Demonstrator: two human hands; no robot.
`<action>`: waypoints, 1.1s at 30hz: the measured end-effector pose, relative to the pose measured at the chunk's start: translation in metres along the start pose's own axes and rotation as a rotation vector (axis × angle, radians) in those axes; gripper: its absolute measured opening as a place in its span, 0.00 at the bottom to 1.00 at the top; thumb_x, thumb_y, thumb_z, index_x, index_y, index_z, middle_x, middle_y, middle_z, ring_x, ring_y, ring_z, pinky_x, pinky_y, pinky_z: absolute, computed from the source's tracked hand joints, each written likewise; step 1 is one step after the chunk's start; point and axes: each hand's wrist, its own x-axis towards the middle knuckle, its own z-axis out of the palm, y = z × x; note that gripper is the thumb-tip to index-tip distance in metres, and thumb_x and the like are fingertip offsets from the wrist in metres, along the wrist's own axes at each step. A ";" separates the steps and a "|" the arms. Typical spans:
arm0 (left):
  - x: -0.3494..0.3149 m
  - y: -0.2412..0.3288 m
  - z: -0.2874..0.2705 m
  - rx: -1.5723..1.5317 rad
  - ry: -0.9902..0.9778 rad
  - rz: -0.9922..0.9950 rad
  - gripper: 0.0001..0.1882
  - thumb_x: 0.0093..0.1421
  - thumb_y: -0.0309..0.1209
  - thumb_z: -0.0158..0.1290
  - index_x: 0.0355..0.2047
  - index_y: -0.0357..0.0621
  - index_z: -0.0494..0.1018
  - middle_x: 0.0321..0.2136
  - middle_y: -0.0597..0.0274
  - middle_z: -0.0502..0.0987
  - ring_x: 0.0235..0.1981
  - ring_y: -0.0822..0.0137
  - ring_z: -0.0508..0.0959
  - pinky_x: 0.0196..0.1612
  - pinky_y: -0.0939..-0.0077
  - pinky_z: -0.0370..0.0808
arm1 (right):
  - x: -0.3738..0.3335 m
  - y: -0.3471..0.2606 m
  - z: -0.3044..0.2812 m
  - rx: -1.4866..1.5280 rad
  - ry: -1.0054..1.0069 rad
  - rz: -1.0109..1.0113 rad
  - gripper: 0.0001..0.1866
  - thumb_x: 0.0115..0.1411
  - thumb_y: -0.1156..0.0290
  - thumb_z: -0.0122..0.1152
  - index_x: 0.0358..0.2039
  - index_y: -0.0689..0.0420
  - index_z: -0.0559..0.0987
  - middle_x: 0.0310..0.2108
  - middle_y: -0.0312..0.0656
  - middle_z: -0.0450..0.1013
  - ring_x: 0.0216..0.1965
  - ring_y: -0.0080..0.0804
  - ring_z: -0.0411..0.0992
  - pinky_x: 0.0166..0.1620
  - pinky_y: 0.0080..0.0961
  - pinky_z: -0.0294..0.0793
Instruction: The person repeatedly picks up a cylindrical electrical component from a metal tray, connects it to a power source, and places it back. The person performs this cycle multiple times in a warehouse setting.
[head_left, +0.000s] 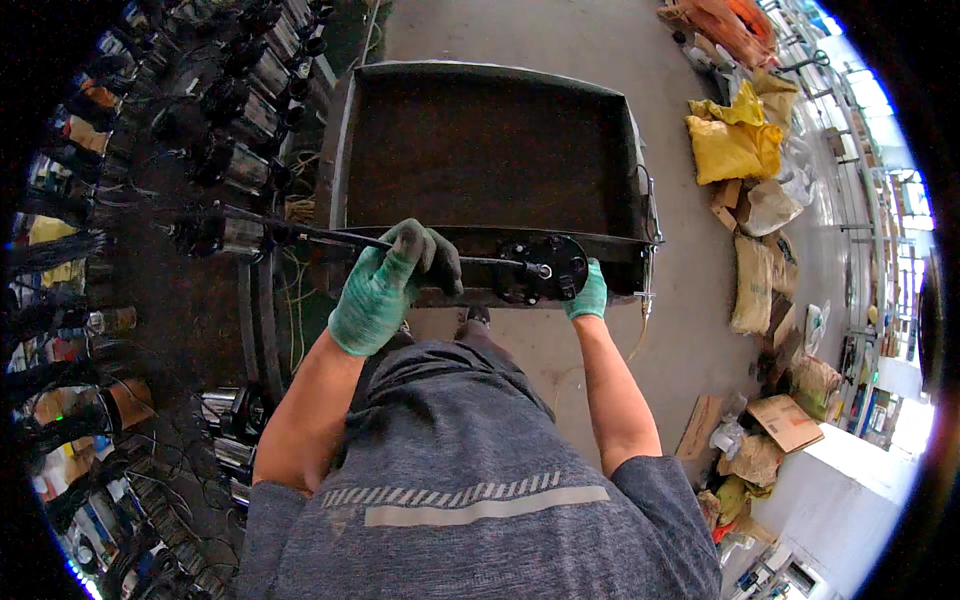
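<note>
My left hand (372, 300), in a green glove with dark fingertips, is closed around a black cable (480, 261) in front of my body. The cable runs left toward the rows of motors and right to a round black part (562, 266) with holes and knobs, where its end meets a small metal ring. My right hand (591, 293), also gloved in green, grips that part's right edge; its fingers are partly hidden beneath. Both hands are at the near edge of a large dark rectangular metal tank (490, 70).
Rows of cylindrical metal motors (245, 165) with black cables line the left side. Yellow sacks (735, 145), cardboard (785, 420) and plastic bags lie along the right. A thin hose (643, 325) hangs at the tank's right corner. Grey floor (670, 240) lies between.
</note>
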 end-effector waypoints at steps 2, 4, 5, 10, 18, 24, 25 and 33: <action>-0.006 -0.003 -0.005 -0.018 0.004 -0.001 0.21 0.74 0.49 0.43 0.31 0.46 0.62 0.31 0.53 0.75 0.32 0.61 0.78 0.41 0.68 0.78 | 0.002 0.006 0.004 0.074 0.016 0.013 0.16 0.65 0.65 0.55 0.51 0.55 0.79 0.49 0.43 0.79 0.47 0.40 0.78 0.53 0.36 0.78; -0.016 -0.001 -0.007 -0.046 0.043 0.045 0.21 0.74 0.49 0.44 0.31 0.47 0.63 0.31 0.52 0.75 0.32 0.62 0.78 0.41 0.68 0.77 | 0.007 -0.009 0.000 0.154 -0.028 -0.006 0.18 0.61 0.72 0.58 0.53 0.55 0.78 0.50 0.45 0.77 0.48 0.43 0.78 0.52 0.36 0.78; -0.018 -0.004 -0.013 -0.012 0.030 0.047 0.19 0.73 0.48 0.47 0.32 0.46 0.66 0.33 0.53 0.77 0.34 0.63 0.78 0.42 0.68 0.77 | 0.005 -0.017 -0.009 0.145 -0.057 -0.029 0.18 0.62 0.73 0.57 0.53 0.56 0.78 0.50 0.44 0.77 0.48 0.42 0.78 0.52 0.35 0.78; -0.031 -0.012 -0.019 0.164 0.122 0.238 0.18 0.74 0.44 0.47 0.36 0.40 0.73 0.30 0.62 0.79 0.30 0.72 0.77 0.35 0.74 0.76 | 0.017 -0.071 -0.050 0.143 -0.299 -0.093 0.19 0.66 0.76 0.51 0.56 0.58 0.77 0.51 0.41 0.79 0.46 0.37 0.78 0.51 0.32 0.78; -0.099 0.034 -0.102 0.164 0.563 0.177 0.27 0.70 0.56 0.48 0.26 0.45 0.68 0.24 0.61 0.75 0.19 0.67 0.74 0.26 0.73 0.71 | 0.033 -0.219 -0.065 0.756 -0.792 0.190 0.27 0.57 0.87 0.48 0.58 0.61 0.75 0.50 0.42 0.79 0.49 0.34 0.78 0.51 0.29 0.78; -0.185 0.105 -0.181 0.208 0.864 0.351 0.30 0.69 0.63 0.43 0.30 0.46 0.69 0.25 0.61 0.74 0.21 0.69 0.71 0.28 0.72 0.69 | 0.001 -0.348 0.006 0.493 -1.116 0.112 0.27 0.54 0.88 0.47 0.55 0.62 0.76 0.47 0.43 0.79 0.45 0.30 0.78 0.45 0.28 0.79; -0.194 0.123 -0.190 0.321 0.921 0.390 0.28 0.72 0.59 0.41 0.30 0.46 0.68 0.25 0.61 0.73 0.21 0.69 0.71 0.27 0.72 0.69 | -0.014 -0.376 0.025 0.488 -1.147 0.028 0.26 0.54 0.87 0.47 0.54 0.62 0.77 0.45 0.42 0.79 0.43 0.29 0.77 0.43 0.27 0.79; -0.257 0.178 -0.319 0.524 1.187 0.531 0.24 0.72 0.49 0.49 0.28 0.44 0.77 0.22 0.67 0.78 0.20 0.74 0.75 0.24 0.75 0.69 | -0.123 -0.484 0.224 0.697 -1.303 0.015 0.17 0.63 0.85 0.49 0.48 0.60 0.80 0.40 0.36 0.76 0.38 0.24 0.72 0.41 0.21 0.73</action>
